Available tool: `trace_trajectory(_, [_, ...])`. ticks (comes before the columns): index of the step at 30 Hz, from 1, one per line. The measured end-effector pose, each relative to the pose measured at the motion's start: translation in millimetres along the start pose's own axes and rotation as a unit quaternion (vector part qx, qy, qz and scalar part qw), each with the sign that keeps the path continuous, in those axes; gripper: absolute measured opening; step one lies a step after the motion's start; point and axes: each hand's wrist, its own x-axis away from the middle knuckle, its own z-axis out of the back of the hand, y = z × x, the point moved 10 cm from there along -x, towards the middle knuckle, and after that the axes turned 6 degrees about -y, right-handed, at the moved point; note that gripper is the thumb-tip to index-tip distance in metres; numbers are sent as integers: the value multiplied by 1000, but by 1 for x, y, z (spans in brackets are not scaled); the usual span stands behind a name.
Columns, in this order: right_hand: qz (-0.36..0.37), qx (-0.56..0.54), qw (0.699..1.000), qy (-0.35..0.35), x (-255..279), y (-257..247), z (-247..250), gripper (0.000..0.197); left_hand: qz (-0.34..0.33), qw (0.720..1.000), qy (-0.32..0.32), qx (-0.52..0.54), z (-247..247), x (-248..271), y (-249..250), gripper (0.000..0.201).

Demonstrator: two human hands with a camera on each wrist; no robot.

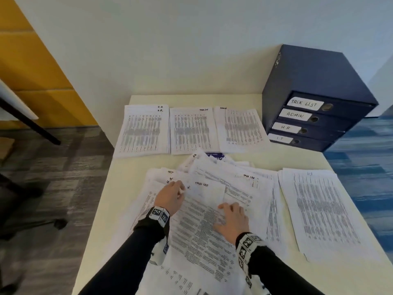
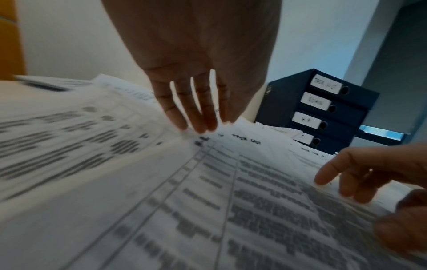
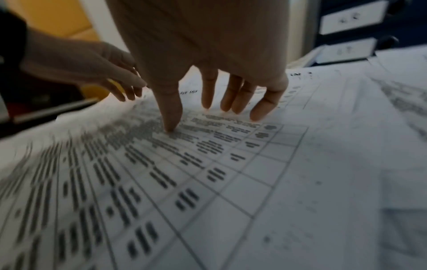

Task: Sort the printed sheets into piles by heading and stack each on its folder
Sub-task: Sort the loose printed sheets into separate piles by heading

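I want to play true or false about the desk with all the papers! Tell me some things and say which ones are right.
1. Four dark blue binders are stacked on the table's far right corner. True.
2. The top binder label says IT. False: it says TASK LIST; IT is the bottom one.
3. Three neat piles lie in a row at the far side. True.
4. The left hand holds a pen. False: its fingers rest on the messy sheets.
5. The right hand lies spread on the paper. True.
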Motion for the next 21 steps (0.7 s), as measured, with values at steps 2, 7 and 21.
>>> trace_trajectory(2, [-4, -1, 1000, 1, 1, -1, 1, 57, 80, 996, 11, -34, 2, 16, -33, 27])
trace_trajectory(7, [-8, 32, 999, -7, -1, -2, -1, 57, 125, 990, 1, 65, -9, 43, -58, 21])
trace_trajectory(21, [-5, 74, 997, 10, 7, -5, -1, 57, 152, 980, -9, 126, -19, 51, -37, 36])
